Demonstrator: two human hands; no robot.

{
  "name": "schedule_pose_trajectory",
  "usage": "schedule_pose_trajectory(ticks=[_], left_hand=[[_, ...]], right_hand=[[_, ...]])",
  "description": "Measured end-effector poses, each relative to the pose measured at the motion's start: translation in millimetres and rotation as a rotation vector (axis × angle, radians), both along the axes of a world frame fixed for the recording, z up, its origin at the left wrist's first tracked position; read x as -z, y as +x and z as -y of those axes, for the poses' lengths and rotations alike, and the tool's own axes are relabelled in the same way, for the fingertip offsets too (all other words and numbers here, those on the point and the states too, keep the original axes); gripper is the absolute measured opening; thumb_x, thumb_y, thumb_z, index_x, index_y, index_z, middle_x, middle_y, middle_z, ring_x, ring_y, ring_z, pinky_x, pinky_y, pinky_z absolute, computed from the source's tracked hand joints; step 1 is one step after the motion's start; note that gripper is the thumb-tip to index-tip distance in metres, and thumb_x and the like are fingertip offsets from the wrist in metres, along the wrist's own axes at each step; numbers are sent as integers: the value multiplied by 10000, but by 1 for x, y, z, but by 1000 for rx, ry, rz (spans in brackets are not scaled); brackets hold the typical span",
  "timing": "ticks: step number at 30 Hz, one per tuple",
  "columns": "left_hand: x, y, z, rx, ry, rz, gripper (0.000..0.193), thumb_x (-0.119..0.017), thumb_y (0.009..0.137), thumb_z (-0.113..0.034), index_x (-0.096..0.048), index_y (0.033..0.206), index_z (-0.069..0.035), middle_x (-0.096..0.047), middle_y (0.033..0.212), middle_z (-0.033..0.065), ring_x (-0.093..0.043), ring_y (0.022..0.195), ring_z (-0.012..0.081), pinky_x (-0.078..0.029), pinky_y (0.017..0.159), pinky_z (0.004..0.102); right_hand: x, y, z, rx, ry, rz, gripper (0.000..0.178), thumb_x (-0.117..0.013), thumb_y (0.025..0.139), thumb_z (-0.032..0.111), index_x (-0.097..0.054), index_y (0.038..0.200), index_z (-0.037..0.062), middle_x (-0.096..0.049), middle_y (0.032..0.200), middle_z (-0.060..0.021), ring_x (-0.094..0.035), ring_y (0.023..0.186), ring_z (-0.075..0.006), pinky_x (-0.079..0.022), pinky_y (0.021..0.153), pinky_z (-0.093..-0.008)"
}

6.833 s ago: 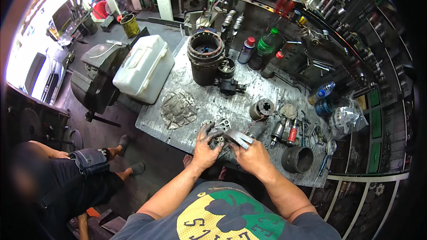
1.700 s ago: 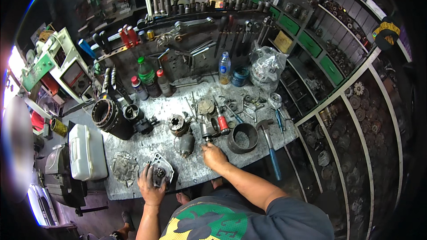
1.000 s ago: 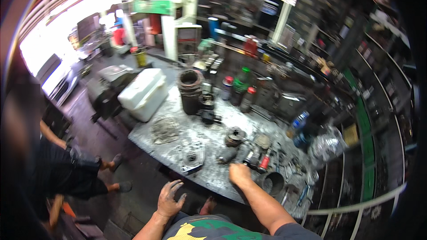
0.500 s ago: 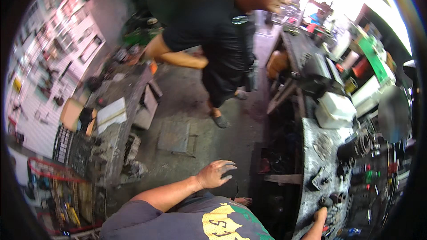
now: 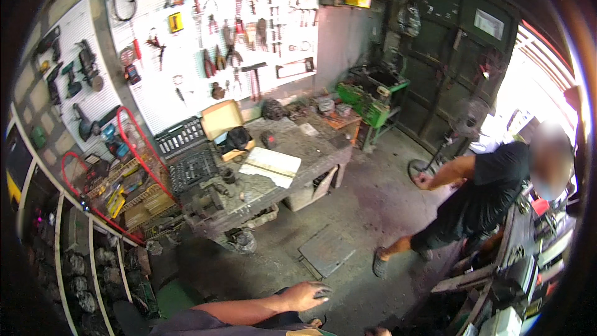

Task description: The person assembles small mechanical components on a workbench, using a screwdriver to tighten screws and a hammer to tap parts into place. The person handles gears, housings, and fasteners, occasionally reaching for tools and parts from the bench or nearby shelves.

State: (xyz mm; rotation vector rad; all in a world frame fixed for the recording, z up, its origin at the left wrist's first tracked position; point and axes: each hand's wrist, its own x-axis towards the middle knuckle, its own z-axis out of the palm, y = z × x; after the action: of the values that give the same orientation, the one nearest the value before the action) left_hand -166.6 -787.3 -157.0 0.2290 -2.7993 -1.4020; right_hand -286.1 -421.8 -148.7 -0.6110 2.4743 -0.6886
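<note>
My left hand (image 5: 305, 297) hangs in front of my body over the floor, fingers loosely stretched and nothing in it. Nearest to it on the floor is a low flat metal-topped stool (image 5: 326, 250), which the hand does not touch. At the bottom edge a small part of what looks like my right hand (image 5: 378, 331) shows; its fingers are cut off from view. Beyond, on the left, a worn workbench (image 5: 261, 196) carries an open book (image 5: 270, 167), an open socket set case (image 5: 186, 155) and a vise-like metal block (image 5: 214, 193).
Another person (image 5: 479, 193) in dark clothes stands at the right beside a second bench (image 5: 507, 236). A pegboard of tools (image 5: 186, 37) covers the left wall. A red-framed cart (image 5: 134, 180) holds tools. A fan (image 5: 466, 118) stands near dark double doors (image 5: 441, 56).
My view has swung left toward the pegboard and bench. The right hand, earlier at the right-hand bench, is now nearly out of sight. The other person appears farther right.
</note>
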Motion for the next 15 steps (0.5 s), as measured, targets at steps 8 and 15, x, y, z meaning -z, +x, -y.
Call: schedule_pose_trajectory(ticks=[8,15], left_hand=[[-15,30,141,-372,258,137,350,-784,1040,-333,-795,1281,-80,-842,1157,136,-808,1000,266,-612,901,389],[-39,102,297,-782,306,200,331,-828,991,-306,-820,1203,-52,-850,1075,100,-788,986,172,-608,915,385]], right_hand=[[-52,-19,360,-454,-398,47,198,-813,972,171,-756,1099,30,-778,1000,-273,-771,970,-466,-609,807,-504],[-29,1,579,-927,-533,184,245,-760,1011,227,-784,1201,75,-786,1071,-223,-749,970,-469,-617,841,-487]])
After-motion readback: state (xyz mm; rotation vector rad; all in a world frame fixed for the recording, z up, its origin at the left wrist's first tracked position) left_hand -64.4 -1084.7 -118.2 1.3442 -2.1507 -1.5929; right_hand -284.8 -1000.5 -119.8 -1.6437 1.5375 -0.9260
